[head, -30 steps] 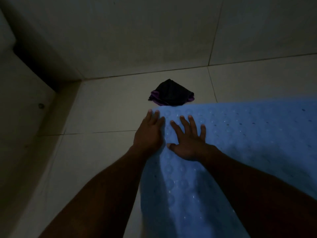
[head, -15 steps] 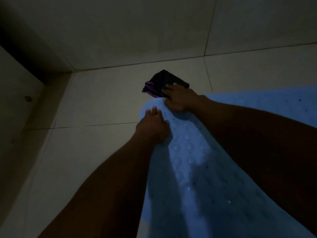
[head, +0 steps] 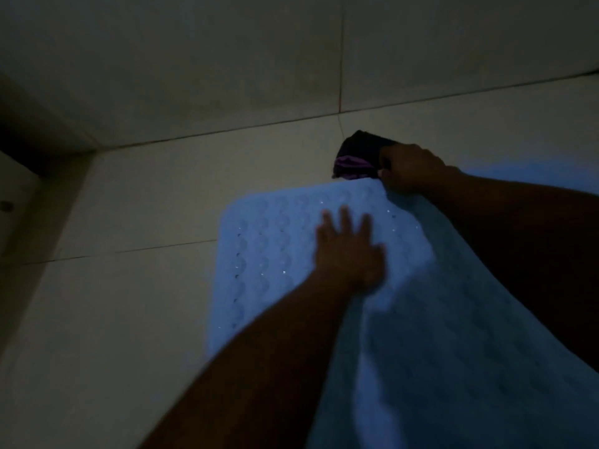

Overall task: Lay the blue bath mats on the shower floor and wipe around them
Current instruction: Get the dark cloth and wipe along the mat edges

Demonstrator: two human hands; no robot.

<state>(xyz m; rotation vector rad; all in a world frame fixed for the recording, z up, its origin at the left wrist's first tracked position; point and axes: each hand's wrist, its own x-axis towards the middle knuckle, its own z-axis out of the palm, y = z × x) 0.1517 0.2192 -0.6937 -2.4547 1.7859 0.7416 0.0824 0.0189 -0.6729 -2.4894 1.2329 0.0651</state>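
Left hand (head: 348, 254) lay spread flat on the blue mat (head: 278, 241), likely pinning it to the tiled floor (head: 129, 319); right hand (head: 410, 170) gripped the dark cloth (head: 359, 153) at the mat's far edge, ready for wiping.

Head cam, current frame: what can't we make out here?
- Left hand: motion-blurred, so finger contact with the blue mat is unclear.
- Dark cloth: partly covered by the right hand; grip on it not confirmable.
- Mat's right and near ends: hidden by the right forearm, cut off by the frame's bottom edge.
- Dim light hides floor wetness or dirt.
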